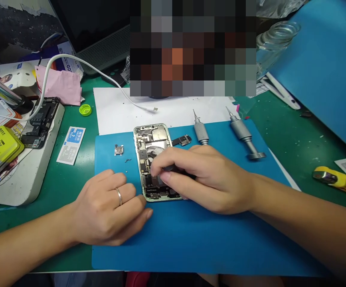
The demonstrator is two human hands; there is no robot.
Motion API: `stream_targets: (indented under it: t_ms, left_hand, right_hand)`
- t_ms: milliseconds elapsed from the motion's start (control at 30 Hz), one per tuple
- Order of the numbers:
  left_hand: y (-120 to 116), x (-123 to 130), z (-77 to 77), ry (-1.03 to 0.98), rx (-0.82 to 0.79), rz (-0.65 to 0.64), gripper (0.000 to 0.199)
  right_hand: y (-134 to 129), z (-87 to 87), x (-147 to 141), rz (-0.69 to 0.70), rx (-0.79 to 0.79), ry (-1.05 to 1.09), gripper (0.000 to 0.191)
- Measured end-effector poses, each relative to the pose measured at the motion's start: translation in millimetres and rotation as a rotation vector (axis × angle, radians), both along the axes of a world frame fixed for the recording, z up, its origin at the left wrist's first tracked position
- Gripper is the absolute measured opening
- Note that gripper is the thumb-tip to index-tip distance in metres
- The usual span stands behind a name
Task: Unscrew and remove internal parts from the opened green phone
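Observation:
An opened phone (146, 153) lies on the blue mat, its inner boards and connectors exposed. My right hand (204, 177) reaches over its right half, index finger and thumb bent close together above the lower interior. Whatever is between those fingertips is hidden. Curled into a loose fist, my left hand (108, 209) rests by the phone's lower left corner, a ring on one finger. A small metal part (119, 150) and several tiny screws (127, 160) lie left of the phone. A small module (184, 140) sits at its right edge.
Two grey screwdrivers (201, 132) (244, 137) stand at the mat's (173, 243) upper right. A white cable (101, 73) arches over white paper (109, 109). Left are a card (71, 145), a green cap (85, 110) and another phone body (41, 123). A yellow cutter (328, 176) lies right.

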State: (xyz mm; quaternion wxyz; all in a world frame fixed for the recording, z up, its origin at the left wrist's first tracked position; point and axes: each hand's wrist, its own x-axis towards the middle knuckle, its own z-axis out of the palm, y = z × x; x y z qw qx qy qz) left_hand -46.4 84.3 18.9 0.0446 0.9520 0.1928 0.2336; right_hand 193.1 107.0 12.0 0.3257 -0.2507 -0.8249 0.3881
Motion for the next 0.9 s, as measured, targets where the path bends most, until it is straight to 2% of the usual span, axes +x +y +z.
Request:
stream_targets:
  t_ms: [67, 200, 300, 367, 467, 533, 600, 767, 900]
  left_hand:
    - [-2, 0, 0.7, 0.008, -0.003, -0.018, 0.023]
    - [-3, 0, 0.5, 0.024, -0.007, -0.022, 0.025]
    - [-3, -1, 0.1, 0.004, -0.024, 0.022, 0.02]
    - [-3, -2, 0.5, -0.039, -0.047, 0.056, 0.015]
    - [-4, -3, 1.5, -0.086, -0.072, 0.082, 0.018]
    - [-5, -3, 1.5, -0.092, -0.068, 0.077, 0.021]
    - [-5, -2, 1.1, -0.099, -0.062, 0.069, 0.015]
    - [-5, 0, 1.5, -0.147, -0.063, 0.083, 0.009]
    - [-6, 0, 4.2, -0.153, -0.047, 0.104, 0.008]
  right_hand:
    - [-4, -1.2, 1, -0.051, -0.052, 0.059, 0.014]
    - [-10, -5.0, -1, -0.254, -0.164, 0.302, 0.011]
    - [-11, -4.9, -6, -0.398, -0.116, 0.444, 0.01]
    - [-12, -2.6, -10, -0.44, -0.056, 0.486, 0.008]
    - [-17, 1.2, -13, -0.354, 0.076, 0.472, 0.006]
    - [-21, 2.3, -12, -0.287, 0.135, 0.434, 0.012]
    - [-25, 2.4, -11, -0.247, 0.141, 0.412, 0.021]
    - [-28, 3.7, -12, -0.128, 0.05, 0.478, 0.036]
    - [-29, 4.4, -19, -0.179, -0.122, 0.585, 0.042]
